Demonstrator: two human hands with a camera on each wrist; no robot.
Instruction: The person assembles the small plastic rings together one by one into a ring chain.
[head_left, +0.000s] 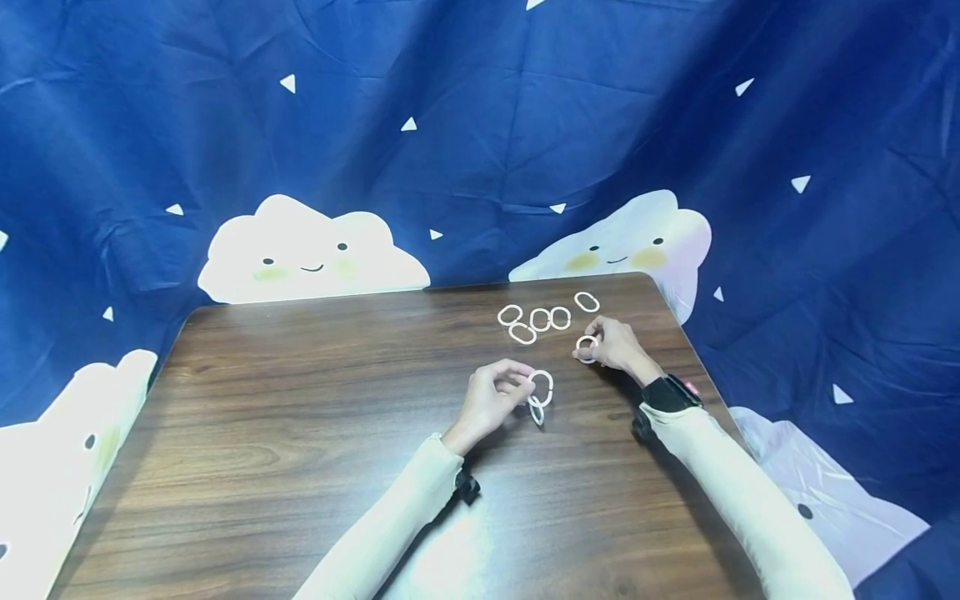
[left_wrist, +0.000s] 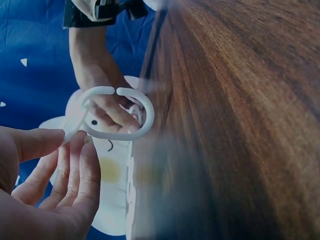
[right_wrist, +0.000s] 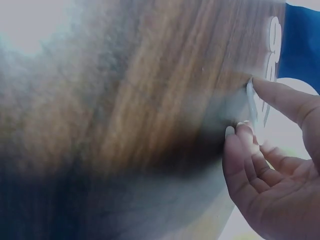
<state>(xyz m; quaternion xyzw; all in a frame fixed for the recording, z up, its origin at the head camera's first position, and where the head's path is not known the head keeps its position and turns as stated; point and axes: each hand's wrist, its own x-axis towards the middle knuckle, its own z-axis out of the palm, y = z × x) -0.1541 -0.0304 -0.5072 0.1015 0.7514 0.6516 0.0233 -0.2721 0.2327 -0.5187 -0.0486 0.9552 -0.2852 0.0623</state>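
My left hand (head_left: 495,398) pinches a pair of linked white plastic C-shaped rings between thumb and fingertips, above the table. In the left wrist view, one ring (left_wrist: 150,114) shows a narrow gap in its loop and passes through the pinched ring (left_wrist: 74,122). Farther right, my right hand (head_left: 617,343) grips another white ring (head_left: 587,362) by its edges, low over the tabletop. The right wrist view shows that ring (right_wrist: 252,102) nearly edge-on between thumb and fingers. The two hands are apart.
Several loose white rings lie beyond the hands, among them an oval ring (head_left: 522,342) and one set apart (head_left: 597,307). They rest on a brown wood-grain table (head_left: 300,433). Behind its far edge hangs a blue curtain (head_left: 465,100) with clouds.
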